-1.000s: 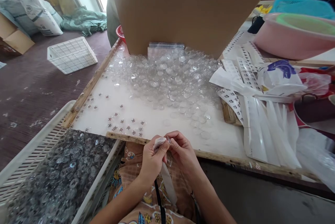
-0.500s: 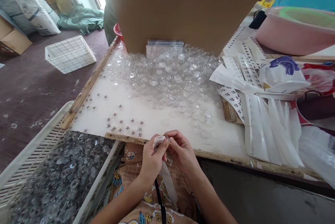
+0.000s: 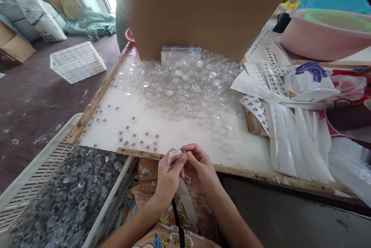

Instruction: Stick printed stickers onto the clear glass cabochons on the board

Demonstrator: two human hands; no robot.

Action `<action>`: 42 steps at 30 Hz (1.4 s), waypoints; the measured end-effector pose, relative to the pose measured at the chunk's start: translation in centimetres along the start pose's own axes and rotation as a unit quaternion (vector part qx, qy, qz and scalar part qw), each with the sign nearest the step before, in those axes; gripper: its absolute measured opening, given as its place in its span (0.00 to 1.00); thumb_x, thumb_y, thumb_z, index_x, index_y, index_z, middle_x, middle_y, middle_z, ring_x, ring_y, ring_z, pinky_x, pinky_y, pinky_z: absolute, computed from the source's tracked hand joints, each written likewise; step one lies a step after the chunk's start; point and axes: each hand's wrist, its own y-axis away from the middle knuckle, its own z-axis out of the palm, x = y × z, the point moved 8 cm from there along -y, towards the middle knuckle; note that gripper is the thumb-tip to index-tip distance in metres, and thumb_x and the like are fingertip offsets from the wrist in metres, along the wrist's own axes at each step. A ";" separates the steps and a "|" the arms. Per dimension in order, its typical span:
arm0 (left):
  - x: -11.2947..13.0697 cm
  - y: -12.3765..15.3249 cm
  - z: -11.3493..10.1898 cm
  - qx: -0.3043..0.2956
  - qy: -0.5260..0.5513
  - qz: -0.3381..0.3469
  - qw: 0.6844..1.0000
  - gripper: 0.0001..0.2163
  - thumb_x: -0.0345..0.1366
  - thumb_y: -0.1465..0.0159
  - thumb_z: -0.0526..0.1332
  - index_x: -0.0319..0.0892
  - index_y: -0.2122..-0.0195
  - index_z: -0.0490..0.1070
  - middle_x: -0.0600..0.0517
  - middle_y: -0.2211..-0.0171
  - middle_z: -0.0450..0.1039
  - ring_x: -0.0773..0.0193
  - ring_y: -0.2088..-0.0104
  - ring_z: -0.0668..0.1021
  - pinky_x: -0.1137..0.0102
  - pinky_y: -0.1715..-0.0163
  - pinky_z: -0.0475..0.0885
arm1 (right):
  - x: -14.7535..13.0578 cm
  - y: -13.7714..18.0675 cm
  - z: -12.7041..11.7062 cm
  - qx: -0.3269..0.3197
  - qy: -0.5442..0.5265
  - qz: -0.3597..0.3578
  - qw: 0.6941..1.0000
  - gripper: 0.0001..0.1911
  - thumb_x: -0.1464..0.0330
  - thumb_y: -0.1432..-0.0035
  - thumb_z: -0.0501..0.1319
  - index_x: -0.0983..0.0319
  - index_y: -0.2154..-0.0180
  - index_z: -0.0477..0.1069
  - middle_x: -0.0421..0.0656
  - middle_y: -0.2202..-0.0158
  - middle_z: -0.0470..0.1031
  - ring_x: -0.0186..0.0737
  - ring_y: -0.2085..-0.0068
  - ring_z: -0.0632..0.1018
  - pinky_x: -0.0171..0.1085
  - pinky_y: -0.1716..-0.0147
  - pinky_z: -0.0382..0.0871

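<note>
Thumb and curled fingers of the left hand point(image 3: 169, 174) grip a long, thin, white strip point(image 3: 187, 203), its upper end bunched above the thumb and its tail hanging over the lap; the right hand point(image 3: 201, 165) is half closed, thumb and forefinger pinching a small, clear, roundish piece point(image 3: 185, 152) right beside the left fingertips; whether the left hand touches it too, I cannot tell from here; strip and piece are held at the near wooden edge point(image 3: 139, 153) of the white desk point(image 3: 168, 130); beyond spreads a heap of clear, round plastic discs point(image 3: 185, 89), with small dark printed marks point(image 3: 147, 133) dotted to its left; a tall brown cardboard panel point(image 3: 199, 12) blocks the view past the heap; white paper strips with dark prints point(image 3: 255, 108) crowd the right side; a white, slatted plastic basket point(image 3: 40, 163) of clear and dark pieces stands at the left.
</note>
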 end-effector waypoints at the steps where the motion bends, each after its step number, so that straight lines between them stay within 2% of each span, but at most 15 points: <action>1: 0.0 0.0 0.0 -0.002 0.001 0.002 1.000 0.14 0.46 0.36 0.62 0.42 0.72 0.66 0.59 0.83 0.58 0.69 0.82 0.61 0.72 0.79 0.57 | 0.0 0.0 0.0 0.002 0.000 -0.001 1.000 0.11 0.59 0.46 0.69 0.57 0.64 0.73 0.38 0.69 0.70 0.34 0.73 0.72 0.33 0.78 0.69; 7: 0.1 0.1 -0.1 -0.005 -0.009 0.014 1.000 0.13 0.44 0.34 0.60 0.42 0.71 0.66 0.59 0.82 0.58 0.69 0.81 0.61 0.72 0.78 0.58 | -0.3 0.1 0.8 -0.014 -0.008 0.000 1.000 0.11 0.58 0.46 0.68 0.56 0.64 0.73 0.38 0.68 0.71 0.34 0.76 0.72 0.33 0.83 0.67; 11: 0.1 0.1 -0.4 0.012 -0.030 0.015 0.999 0.14 0.45 0.34 0.59 0.42 0.73 0.65 0.59 0.83 0.57 0.69 0.80 0.61 0.72 0.78 0.58 | -0.4 0.1 1.4 -0.036 -0.002 0.000 0.999 0.11 0.58 0.45 0.67 0.56 0.64 0.72 0.37 0.70 0.71 0.33 0.79 0.71 0.34 0.82 0.68; 14: 0.0 0.2 -0.5 0.010 -0.034 0.015 0.999 0.13 0.45 0.34 0.59 0.42 0.71 0.66 0.59 0.82 0.58 0.69 0.80 0.61 0.73 0.78 0.58 | -0.3 0.1 1.3 -0.018 -0.010 0.006 1.000 0.12 0.57 0.46 0.68 0.56 0.65 0.72 0.38 0.68 0.71 0.33 0.77 0.71 0.33 0.82 0.67; 17: 0.8 0.2 -0.7 0.007 -0.065 0.052 0.997 0.09 0.42 0.36 0.62 0.42 0.67 0.69 0.56 0.76 0.64 0.68 0.76 0.65 0.73 0.75 0.62 | -0.2 0.2 0.7 0.019 -0.013 0.008 1.000 0.12 0.59 0.47 0.69 0.57 0.65 0.73 0.39 0.67 0.71 0.33 0.71 0.72 0.32 0.75 0.69; 20: 2.1 0.1 -0.9 0.004 -0.100 0.103 0.990 0.07 0.39 0.37 0.64 0.41 0.69 0.71 0.53 0.71 0.67 0.68 0.74 0.68 0.73 0.74 0.64 | -0.4 0.2 0.2 0.035 0.009 -0.004 0.999 0.11 0.60 0.45 0.68 0.57 0.62 0.73 0.38 0.67 0.70 0.32 0.66 0.72 0.31 0.66 0.69; 23: 1.8 -0.3 -0.9 -0.025 -0.067 0.059 0.996 0.10 0.40 0.36 0.62 0.41 0.71 0.69 0.57 0.78 0.64 0.71 0.80 0.65 0.74 0.79 0.61 | -1.1 0.0 -0.1 0.021 0.051 -0.022 0.998 0.13 0.60 0.44 0.68 0.56 0.57 0.73 0.37 0.67 0.70 0.31 0.67 0.70 0.30 0.67 0.67; 26: 1.3 -0.6 -0.4 -0.082 -0.035 0.021 0.996 0.10 0.40 0.37 0.63 0.40 0.72 0.70 0.58 0.81 0.62 0.72 0.83 0.64 0.75 0.81 0.59 | -1.6 -0.3 -0.3 -0.010 0.061 -0.008 0.998 0.12 0.61 0.48 0.70 0.58 0.63 0.75 0.37 0.70 0.70 0.30 0.71 0.69 0.29 0.71 0.64; 28: 1.4 -0.8 -0.3 -0.104 -0.021 0.034 0.994 0.09 0.39 0.38 0.65 0.39 0.71 0.72 0.57 0.77 0.65 0.73 0.83 0.66 0.76 0.82 0.59 | -1.6 -0.4 -0.2 -0.025 0.037 0.022 0.999 0.12 0.61 0.49 0.71 0.59 0.66 0.75 0.37 0.71 0.70 0.28 0.73 0.68 0.29 0.73 0.63; 31: 2.0 -0.9 -0.4 -0.103 -0.019 0.076 0.992 0.05 0.35 0.39 0.65 0.40 0.70 0.74 0.55 0.72 0.67 0.74 0.82 0.68 0.76 0.82 0.62 | -1.5 -0.4 0.1 -0.031 0.002 0.048 0.998 0.11 0.61 0.49 0.71 0.59 0.66 0.75 0.37 0.70 0.70 0.26 0.75 0.68 0.28 0.75 0.64; 36: 3.4 -0.5 -0.1 -0.095 -0.024 0.140 0.985 0.04 0.33 0.36 0.62 0.41 0.68 0.74 0.53 0.69 0.66 0.73 0.79 0.70 0.77 0.83 0.64 | -0.9 -0.1 1.1 -0.043 -0.042 0.065 0.996 0.11 0.62 0.48 0.71 0.59 0.65 0.74 0.35 0.72 0.70 0.26 0.77 0.68 0.30 0.75 0.67; 42: 3.7 -0.2 0.1 -0.079 -0.016 0.156 0.985 0.06 0.35 0.33 0.58 0.41 0.67 0.71 0.53 0.70 0.65 0.70 0.75 0.71 0.77 0.82 0.65 | -0.4 0.0 1.6 -0.046 -0.071 0.067 0.994 0.11 0.63 0.47 0.70 0.59 0.64 0.73 0.35 0.74 0.70 0.28 0.77 0.69 0.30 0.75 0.69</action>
